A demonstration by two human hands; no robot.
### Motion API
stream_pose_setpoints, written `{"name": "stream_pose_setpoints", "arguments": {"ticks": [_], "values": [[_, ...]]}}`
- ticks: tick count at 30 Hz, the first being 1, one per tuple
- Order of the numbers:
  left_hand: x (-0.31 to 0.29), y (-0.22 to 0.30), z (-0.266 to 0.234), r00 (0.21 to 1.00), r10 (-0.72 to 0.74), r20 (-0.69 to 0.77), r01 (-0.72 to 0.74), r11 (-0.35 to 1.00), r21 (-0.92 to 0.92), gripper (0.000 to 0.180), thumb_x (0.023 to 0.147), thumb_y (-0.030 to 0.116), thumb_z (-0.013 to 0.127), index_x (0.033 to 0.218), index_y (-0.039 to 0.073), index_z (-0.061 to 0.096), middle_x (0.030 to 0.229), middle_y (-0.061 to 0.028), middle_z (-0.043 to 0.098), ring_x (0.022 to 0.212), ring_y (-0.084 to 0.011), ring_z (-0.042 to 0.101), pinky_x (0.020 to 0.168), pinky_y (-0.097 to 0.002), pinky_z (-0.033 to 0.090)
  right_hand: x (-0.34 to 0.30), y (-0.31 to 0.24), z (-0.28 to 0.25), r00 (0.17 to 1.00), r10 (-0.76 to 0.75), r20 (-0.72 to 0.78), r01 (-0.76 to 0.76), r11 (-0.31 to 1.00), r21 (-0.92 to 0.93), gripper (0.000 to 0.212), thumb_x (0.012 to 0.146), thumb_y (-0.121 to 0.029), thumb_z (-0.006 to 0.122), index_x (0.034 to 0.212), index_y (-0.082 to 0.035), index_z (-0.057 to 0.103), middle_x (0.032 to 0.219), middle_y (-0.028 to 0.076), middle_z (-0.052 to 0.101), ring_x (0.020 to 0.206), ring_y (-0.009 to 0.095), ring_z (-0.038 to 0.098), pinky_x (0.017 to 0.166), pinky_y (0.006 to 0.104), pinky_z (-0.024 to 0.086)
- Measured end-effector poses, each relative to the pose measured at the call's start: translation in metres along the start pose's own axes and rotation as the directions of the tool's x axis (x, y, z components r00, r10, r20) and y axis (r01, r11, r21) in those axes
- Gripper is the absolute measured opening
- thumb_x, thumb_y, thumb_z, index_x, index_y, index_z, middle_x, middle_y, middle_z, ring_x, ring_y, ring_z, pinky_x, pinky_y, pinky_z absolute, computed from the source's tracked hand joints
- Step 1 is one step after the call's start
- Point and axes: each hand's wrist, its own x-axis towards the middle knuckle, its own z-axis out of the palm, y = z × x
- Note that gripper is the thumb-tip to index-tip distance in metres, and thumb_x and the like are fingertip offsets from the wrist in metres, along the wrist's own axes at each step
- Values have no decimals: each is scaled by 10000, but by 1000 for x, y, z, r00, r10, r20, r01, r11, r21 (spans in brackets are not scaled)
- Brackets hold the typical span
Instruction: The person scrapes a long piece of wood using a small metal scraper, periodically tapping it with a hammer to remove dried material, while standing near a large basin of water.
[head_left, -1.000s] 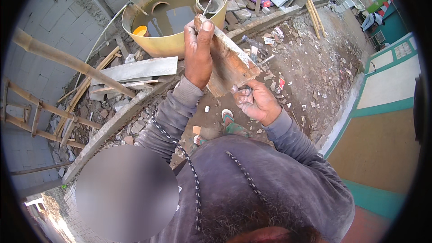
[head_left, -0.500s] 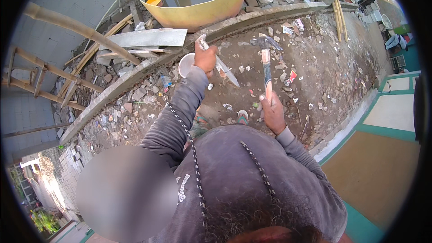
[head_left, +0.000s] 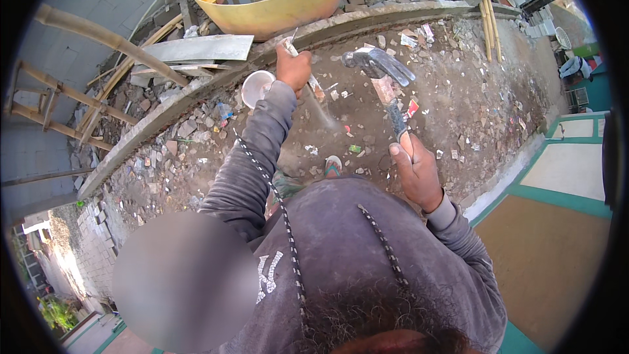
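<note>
My left hand point(head_left: 293, 69) is closed around a long, pale, dusty tool point(head_left: 316, 89). Its lower end is smeared by motion and points down toward the ground, so its exact kind is unclear. Close by my left wrist, a round white container point(head_left: 257, 88) stands on the rubble, partly covered by my sleeve. My right hand point(head_left: 419, 174) grips the lower handle of a claw hammer point(head_left: 396, 118). The hammer's metal head is raised in front of me, to the right of the pale tool and apart from it.
Stone chips and litter cover the dirt ground point(head_left: 354, 115). A low curved concrete kerb point(head_left: 154, 117) runs across the far side. Beyond it stand a large yellow tub point(head_left: 275, 17) of murky water, a grey board point(head_left: 196, 49) and bamboo poles point(head_left: 111, 38). A green-trimmed wall point(head_left: 560, 170) is at right.
The hammer has come closer and turned, its head now larger and tilted leftward. My left hand still holds the pale tool, whose lower end has become blurred. The whole view has shifted slightly.
</note>
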Motion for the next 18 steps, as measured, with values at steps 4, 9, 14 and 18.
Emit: {"name": "stream_pose_setpoints", "arguments": {"ticks": [4, 9, 14, 18], "values": [[11, -21, -3, 996, 85, -25, -85, 996, -6, 603, 810, 25, 623, 1378, -15, 424, 1074, -136, 603, 893, -209, 580, 751, -365, 508, 3, 12, -1, 992, 41, 115, -34, 998, -57, 326, 1033, -307, 608, 926, -1, 568, 662, 167, 517, 576, 245, 509, 575, 394, 424], [1, -4, -17, 999, -50, 1, 50, 998, -40, 540, 827, -8, 614, 1343, -11, 453, 1057, -137, 603, 879, -225, 601, 739, -389, 531, -3, 41, 14, 978, 96, 187, -142, 957, 251, 351, 1055, -336, 571, 970, 3, 592, 686, 45, 505, 664, 120, 469, 613, 330, 417], [5, 0, -72, 954, -300, -3, 291, 930, -224, 386, 870, -36, 567, 1254, -4, 543, 1088, -151, 619, 879, -248, 639, 759, -404, 566, 3, 56, 45, 965, 40, 260, -171, 847, 504, 401, 1071, -380, 541, 959, 1, 601, 738, -14, 477, 728, 75, 428, 629, 295, 394], [-5, 4, -90, 975, -178, -134, 164, 980, -110, 464, 846, -32, 543, 1306, 5, 590, 1244, -121, 656, 1037, -235, 618, 883, -361, 537, 14, 66, 78, 946, -62, 319, -129, 828, 546, 410, 1073, -387, 537, 953, 0, 596, 736, -18, 460, 710, 77, 405, 610, 302, 369]]}}
